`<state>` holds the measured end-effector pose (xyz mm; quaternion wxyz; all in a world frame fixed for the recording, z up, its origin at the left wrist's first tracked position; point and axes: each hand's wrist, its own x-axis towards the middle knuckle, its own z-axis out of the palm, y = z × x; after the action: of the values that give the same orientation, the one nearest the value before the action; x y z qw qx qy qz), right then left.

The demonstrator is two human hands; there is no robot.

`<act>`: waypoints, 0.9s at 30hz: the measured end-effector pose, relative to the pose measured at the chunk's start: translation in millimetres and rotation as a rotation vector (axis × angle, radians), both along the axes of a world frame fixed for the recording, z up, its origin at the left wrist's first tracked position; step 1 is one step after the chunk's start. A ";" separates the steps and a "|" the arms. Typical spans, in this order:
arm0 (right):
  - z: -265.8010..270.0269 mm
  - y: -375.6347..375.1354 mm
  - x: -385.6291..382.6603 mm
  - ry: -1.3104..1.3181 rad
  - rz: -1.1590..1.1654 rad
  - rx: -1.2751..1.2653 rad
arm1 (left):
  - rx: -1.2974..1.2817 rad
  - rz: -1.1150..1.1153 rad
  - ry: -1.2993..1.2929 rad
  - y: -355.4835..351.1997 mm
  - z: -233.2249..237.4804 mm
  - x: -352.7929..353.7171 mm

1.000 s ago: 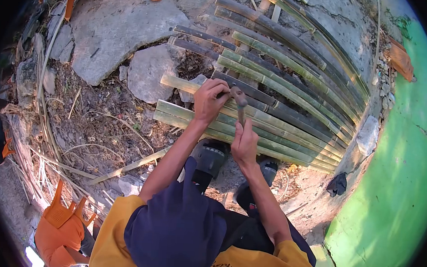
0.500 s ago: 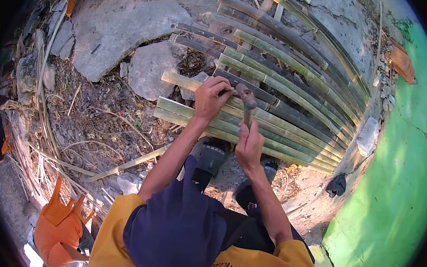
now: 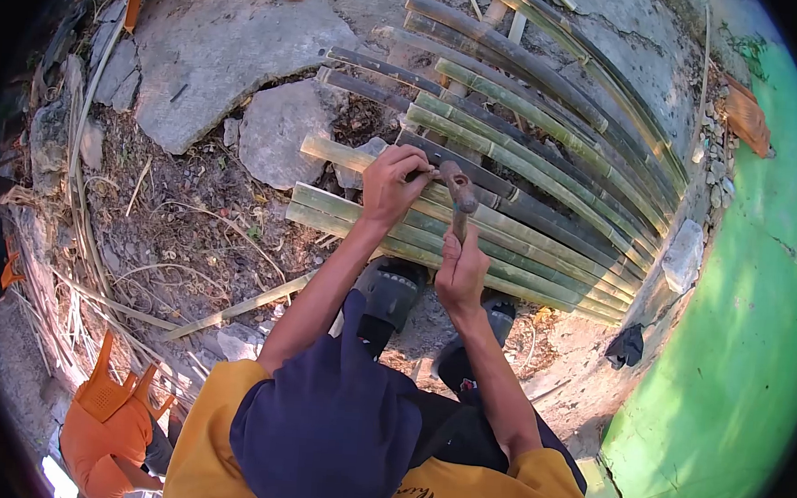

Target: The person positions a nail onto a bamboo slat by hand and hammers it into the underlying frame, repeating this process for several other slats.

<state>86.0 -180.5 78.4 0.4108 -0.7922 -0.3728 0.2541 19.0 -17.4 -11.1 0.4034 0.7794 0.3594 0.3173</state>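
Note:
My right hand (image 3: 461,271) is wrapped round the handle of a hammer (image 3: 459,189), whose worn brown head hangs above the bamboo. My left hand (image 3: 393,183) rests over a pale bamboo strip (image 3: 331,152), its fingertips pinched together just left of the hammer head. Whatever small thing those fingertips hold is too hidden to make out. Closer to my feet lie green split bamboo strips (image 3: 354,223). Beyond my hands, more green and dark bamboo lengths (image 3: 532,161) run side by side, with gaps between them.
Broken concrete slabs (image 3: 237,57) and a grey stone (image 3: 287,133) lie to the left. A green surface (image 3: 720,360) borders the right side, near a white stone (image 3: 685,256) and a black crumpled item (image 3: 627,346). A person in orange (image 3: 104,441) is at lower left, by an orange chair (image 3: 105,395).
The hammer head has tipped slightly, and my right hand has shifted a little to the left. My left hand stays in nearly the same place on the bamboo.

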 end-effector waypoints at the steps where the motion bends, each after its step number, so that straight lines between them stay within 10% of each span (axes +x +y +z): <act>1: -9.9 1.0 2.7 -0.004 0.001 0.006 | 0.006 0.001 -0.004 3.0 -0.9 1.3; 4: -13.7 5.3 4.7 -0.010 0.072 -0.239 | -0.001 -0.011 0.020 1.8 -0.5 -0.2; 10: 4.5 4.9 -2.2 -0.006 -0.066 0.091 | -0.017 -0.012 0.015 -0.2 0.8 -1.4; 12: -22.1 4.4 2.3 -0.015 0.084 -0.255 | -0.035 -0.006 0.023 1.0 0.3 -0.2; 27: 21.4 6.0 4.6 0.032 -0.055 0.032 | -0.047 -0.007 -0.007 0.0 -3.5 -1.3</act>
<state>90.5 -174.5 99.8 0.4363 -0.7914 -0.3483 0.2491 17.7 -17.4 -14.6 0.4239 0.7698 0.3628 0.3100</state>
